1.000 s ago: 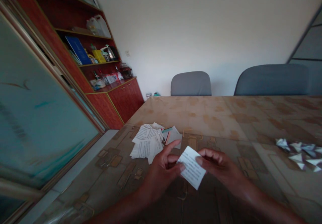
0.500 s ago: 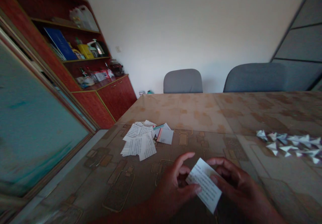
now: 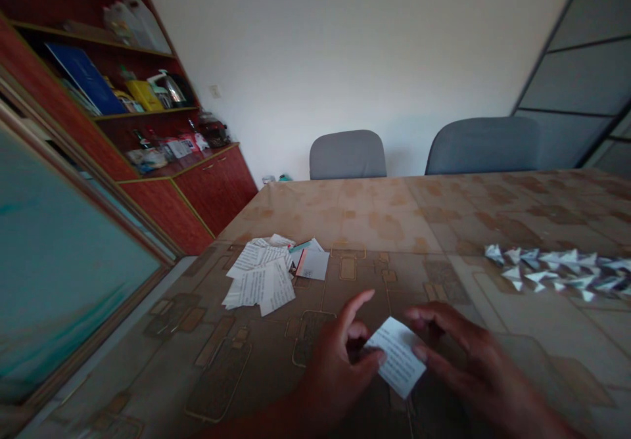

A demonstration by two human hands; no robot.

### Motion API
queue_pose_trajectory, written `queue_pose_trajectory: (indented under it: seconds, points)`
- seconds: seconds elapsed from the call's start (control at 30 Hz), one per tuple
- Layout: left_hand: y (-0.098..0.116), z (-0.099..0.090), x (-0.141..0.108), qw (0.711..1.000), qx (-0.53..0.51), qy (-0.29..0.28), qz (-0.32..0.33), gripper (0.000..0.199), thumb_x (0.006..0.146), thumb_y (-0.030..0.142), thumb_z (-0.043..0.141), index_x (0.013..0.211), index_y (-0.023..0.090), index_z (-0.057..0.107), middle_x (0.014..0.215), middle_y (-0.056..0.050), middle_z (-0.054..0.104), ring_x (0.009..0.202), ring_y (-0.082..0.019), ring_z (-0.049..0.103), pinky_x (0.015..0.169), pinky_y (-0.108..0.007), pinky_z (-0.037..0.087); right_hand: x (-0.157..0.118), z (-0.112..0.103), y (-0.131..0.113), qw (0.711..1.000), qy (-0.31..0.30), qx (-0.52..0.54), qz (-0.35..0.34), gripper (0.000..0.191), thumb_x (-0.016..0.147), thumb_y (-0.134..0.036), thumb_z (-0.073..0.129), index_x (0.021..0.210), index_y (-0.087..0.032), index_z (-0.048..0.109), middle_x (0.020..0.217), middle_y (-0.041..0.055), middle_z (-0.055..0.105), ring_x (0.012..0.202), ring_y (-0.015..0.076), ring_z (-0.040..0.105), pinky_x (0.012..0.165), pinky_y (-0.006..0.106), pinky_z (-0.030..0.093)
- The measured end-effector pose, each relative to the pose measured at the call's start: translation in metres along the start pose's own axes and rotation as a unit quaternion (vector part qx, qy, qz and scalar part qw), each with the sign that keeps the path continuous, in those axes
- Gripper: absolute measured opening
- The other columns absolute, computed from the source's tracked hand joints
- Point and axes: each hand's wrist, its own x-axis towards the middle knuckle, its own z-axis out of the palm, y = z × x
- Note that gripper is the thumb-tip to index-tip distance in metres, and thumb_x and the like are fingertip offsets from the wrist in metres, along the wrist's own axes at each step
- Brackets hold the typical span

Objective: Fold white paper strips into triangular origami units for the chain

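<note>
A small piece of printed paper point(image 3: 400, 359) is held up near the table's front edge, between both hands. My left hand point(image 3: 340, 353) pinches its left corner with the thumb on top, the index finger raised away from it. On the right side, the thumb of my right hand point(image 3: 458, 350) presses on the paper's edge, its other fingers curled behind. Farther off to the left lies a loose pile of printed paper pieces point(image 3: 263, 281), with a card point(image 3: 314, 263) at its right side. Several folded paper shapes point(image 3: 562, 271) stand in rows at the right.
The patterned table point(image 3: 374, 209) reaches back to two grey chairs point(image 3: 348, 155) before a white wall. At the left are a red cabinet point(image 3: 221, 186) with filled shelves and a glass panel point(image 3: 64, 242).
The paper now looks shorter and squarer. My right hand's index finger has come away from the paper's top edge. The view has turned slightly to the right.
</note>
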Motion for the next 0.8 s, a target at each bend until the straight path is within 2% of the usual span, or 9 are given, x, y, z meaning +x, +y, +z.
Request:
queue_pose_trajectory:
  seconds: [0.07, 0.13, 0.23, 0.3, 0.4, 0.5, 0.63, 0.7, 0.8]
  points:
    - [-0.001, -0.002, -0.001, 0.994, 0.098, 0.010, 0.042, 0.063, 0.078, 0.011, 0.059, 0.137, 0.023, 0.041, 0.078, 0.001, 0.065, 0.070, -0.015, 0.061, 0.066, -0.026, 0.044, 0.004, 0.004, -0.001, 0.999, -0.006, -0.018, -0.050, 0.004, 0.088, -0.021, 0.059, 0.086, -0.023, 0.063, 0.083, 0.0024, 0.067, 0.079, 0.0181, 0.064, 0.066, 0.027, 0.052]
    - [-0.003, -0.006, -0.001, 0.972, 0.198, 0.006, 0.125, 0.048, 0.077, 0.008, 0.061, 0.123, 0.023, 0.054, 0.084, -0.001, 0.068, 0.077, -0.016, 0.061, 0.071, -0.027, 0.043, 0.003, 0.004, 0.001, 0.990, -0.015, -0.061, -0.125, 0.009, 0.090, -0.019, 0.057, 0.083, -0.023, 0.062, 0.080, 0.0021, 0.066, 0.077, 0.0182, 0.062, 0.068, 0.029, 0.048]
    - [-0.005, -0.011, -0.001, 0.909, 0.319, -0.006, 0.269, 0.015, 0.079, 0.009, 0.062, 0.090, 0.018, 0.063, 0.086, -0.003, 0.066, 0.078, -0.017, 0.057, 0.070, -0.028, 0.040, -0.006, 0.004, 0.012, 0.972, -0.023, -0.132, -0.195, 0.008, 0.092, -0.021, 0.056, 0.088, -0.024, 0.062, 0.083, 0.0026, 0.067, 0.075, 0.0185, 0.060, 0.069, 0.032, 0.043]
    - [-0.008, -0.012, -0.002, 0.874, 0.370, -0.014, 0.314, 0.004, 0.082, 0.016, 0.064, 0.080, 0.017, 0.061, 0.084, -0.003, 0.064, 0.075, -0.016, 0.054, 0.067, -0.027, 0.038, -0.014, 0.006, 0.021, 0.957, -0.039, -0.151, -0.244, 0.013, 0.094, -0.022, 0.052, 0.085, -0.025, 0.062, 0.081, 0.0019, 0.068, 0.071, 0.0173, 0.059, 0.066, 0.030, 0.041]
    - [-0.011, -0.009, -0.006, 0.848, 0.425, -0.033, 0.314, 0.016, 0.083, 0.030, 0.068, 0.077, 0.017, 0.060, 0.084, -0.003, 0.062, 0.074, -0.017, 0.052, 0.065, -0.029, 0.036, -0.023, 0.012, 0.030, 0.955, -0.050, -0.172, -0.235, 0.018, 0.095, -0.021, 0.048, 0.085, -0.023, 0.062, 0.080, 0.0026, 0.068, 0.072, 0.0176, 0.059, 0.068, 0.032, 0.040]
    - [-0.014, -0.004, -0.011, 0.837, 0.452, -0.049, 0.303, 0.018, 0.083, 0.033, 0.067, 0.077, 0.017, 0.059, 0.083, -0.003, 0.061, 0.074, -0.017, 0.051, 0.066, -0.030, 0.035, -0.026, 0.015, 0.030, 0.954, -0.073, -0.181, -0.228, 0.018, 0.094, -0.017, 0.050, 0.082, -0.022, 0.062, 0.076, 0.0016, 0.066, 0.070, 0.0168, 0.058, 0.068, 0.031, 0.039]
    - [-0.014, -0.003, -0.014, 0.853, 0.438, -0.047, 0.280, 0.010, 0.083, 0.025, 0.064, 0.080, 0.017, 0.060, 0.084, -0.003, 0.060, 0.077, -0.017, 0.051, 0.068, -0.030, 0.036, -0.024, 0.011, 0.020, 0.960, -0.135, -0.165, -0.179, 0.011, 0.092, -0.019, 0.055, 0.085, -0.021, 0.063, 0.081, 0.0018, 0.065, 0.077, 0.0177, 0.058, 0.073, 0.032, 0.040]
    - [-0.014, -0.003, -0.014, 0.867, 0.426, -0.045, 0.255, 0.006, 0.084, 0.021, 0.062, 0.080, 0.017, 0.060, 0.084, -0.003, 0.059, 0.079, -0.018, 0.051, 0.070, -0.030, 0.037, -0.022, 0.010, 0.016, 0.969, -0.142, -0.158, -0.126, 0.012, 0.092, -0.020, 0.056, 0.083, -0.021, 0.063, 0.080, 0.0014, 0.064, 0.077, 0.0179, 0.058, 0.075, 0.033, 0.040]
    - [-0.014, -0.003, -0.013, 0.880, 0.417, -0.040, 0.221, 0.006, 0.084, 0.019, 0.062, 0.079, 0.016, 0.061, 0.083, -0.003, 0.059, 0.079, -0.018, 0.052, 0.071, -0.031, 0.038, -0.018, 0.013, 0.015, 0.978, -0.130, -0.141, -0.082, 0.018, 0.093, -0.020, 0.055, 0.076, -0.020, 0.061, 0.074, 0.0013, 0.061, 0.073, 0.0180, 0.057, 0.071, 0.033, 0.040]
